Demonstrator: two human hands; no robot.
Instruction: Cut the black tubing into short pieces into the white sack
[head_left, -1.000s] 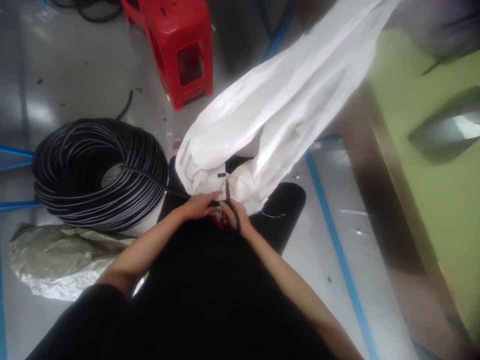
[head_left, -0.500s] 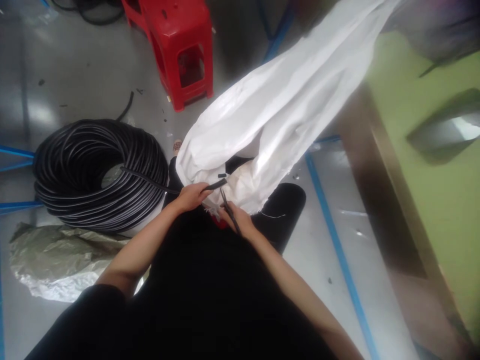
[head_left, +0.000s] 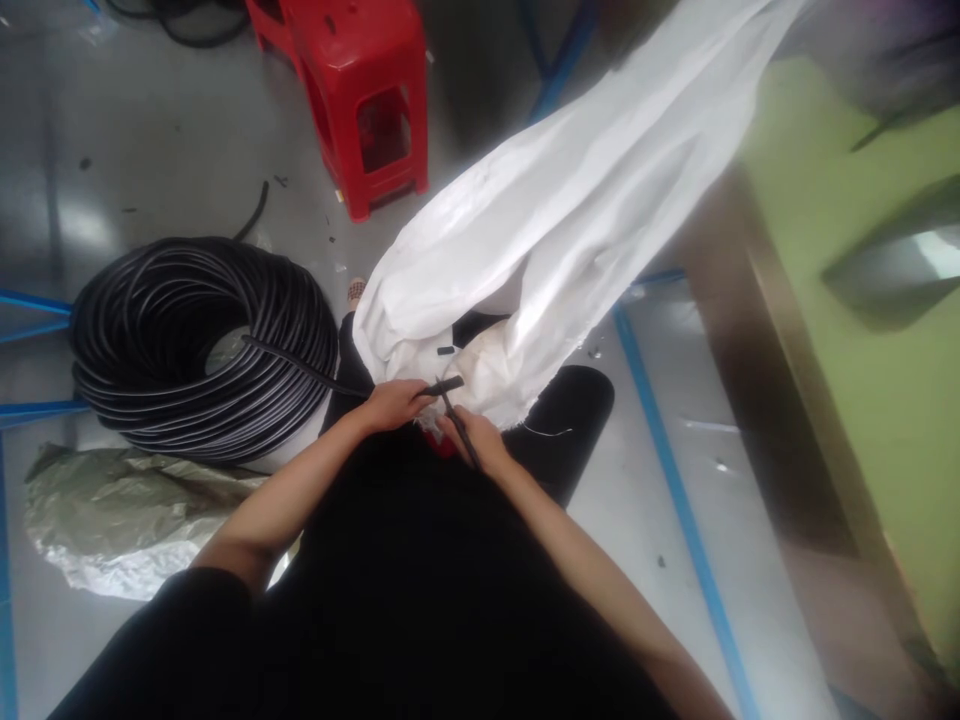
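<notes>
My left hand (head_left: pixel 394 405) is closed round the free end of a black hose (head_left: pixel 448 385), which runs back to the big black coil (head_left: pixel 202 345) on the floor at my left. My right hand (head_left: pixel 476 440) grips black scissors (head_left: pixel 454 418) whose blades meet the hose just past my left fingers. Both hands work at the mouth of a large white woven sack (head_left: pixel 555 220) that rests over my lap. A short black cut piece (head_left: pixel 445 350) lies inside the sack's opening.
A red plastic stool (head_left: pixel 360 95) stands ahead on the grey floor. A crumpled grey-green plastic sheet (head_left: pixel 112 505) lies at my left. A green-topped table with a metal edge (head_left: pixel 757 330) fills the right side. Blue tape lines (head_left: pixel 675 490) cross the floor.
A second ago the scissors stood upright beside my left hand; my left hand has since pushed the hose end out to the right, and the blades now sit against it.
</notes>
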